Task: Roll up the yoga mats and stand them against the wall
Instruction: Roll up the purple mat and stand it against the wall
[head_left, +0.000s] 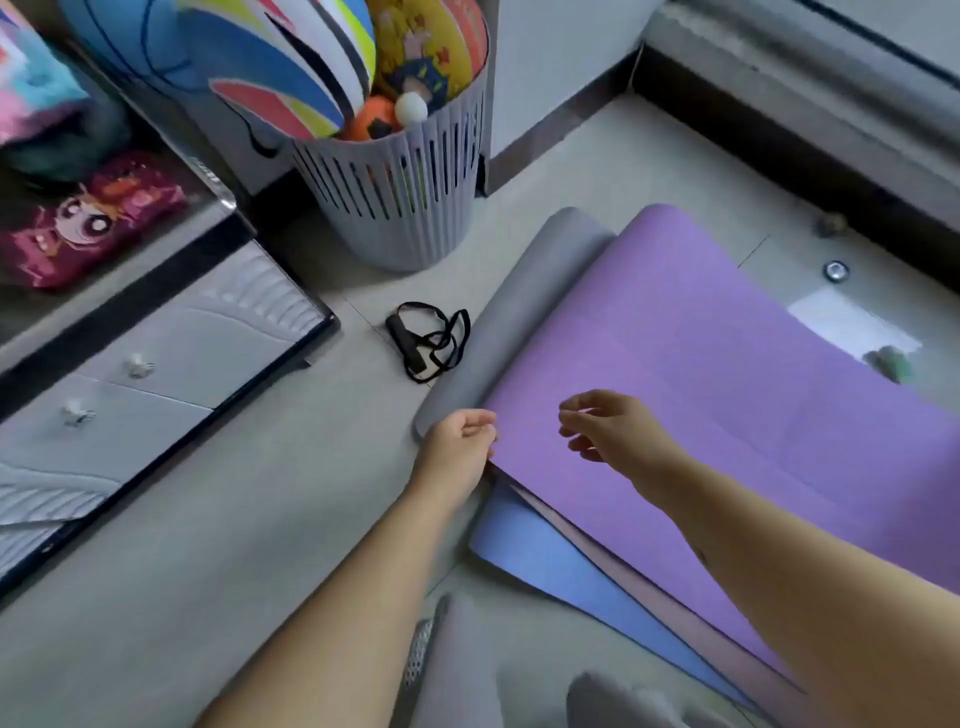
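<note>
A purple yoga mat (727, 374) lies flat on the floor, its grey underside curled into a short roll (514, 306) along the left end. Under it a blue mat (540, 551) sticks out at the near corner. My left hand (460, 447) is at the near end of the grey roll, fingers curled at the purple mat's corner edge. My right hand (613, 431) hovers just above the purple surface with fingers loosely bent, holding nothing.
A grey slatted basket (405, 208) full of balls stands beyond the roll. A black strap (431, 338) lies on the floor beside the roll. A drawer unit (150, 353) is at left. A white wall (561, 67) with dark skirting runs behind.
</note>
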